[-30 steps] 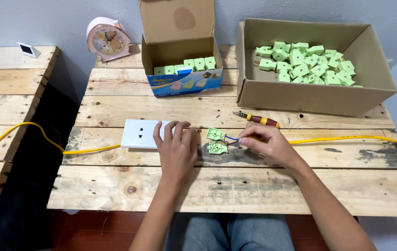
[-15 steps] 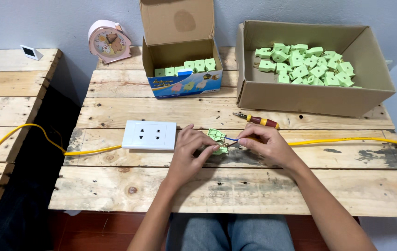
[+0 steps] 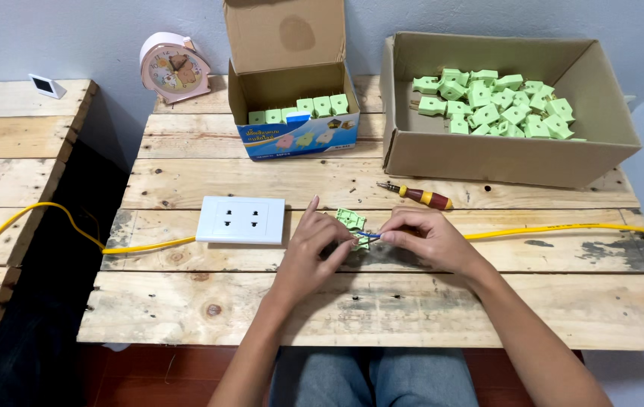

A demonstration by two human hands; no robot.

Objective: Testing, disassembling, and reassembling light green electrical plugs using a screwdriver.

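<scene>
while both forearms reach up from the bottom of the view and angle toward each other, the hands meet over the middle of the pallet-wood table [image 3: 186,316]. the left hand [image 3: 308,245] lies palm down with its fingers loosely curled; its index finger points away from the body and its thumb and fingertips close on the green plug [image 3: 352,223], which sits on the wood right between the two hands. the right hand [image 3: 426,235] is curled, knuckles up, thumb and forefinger pinching a thin blue wire [image 3: 369,235] whose end meets the plug. the yellow cable [image 3: 555,227] runs out from under the right hand toward the table's right edge.

just left of the left hand lies a white socket plate [image 3: 241,219], flat on the boards. just beyond the right hand rests a screwdriver [image 3: 416,194] with a red and yellow handle. farther off, beyond both hands, stand a small open box [image 3: 292,113] and a large cardboard box [image 3: 503,151], each holding more green plugs. a pink clock [image 3: 173,69] stands far beyond the left hand.
</scene>
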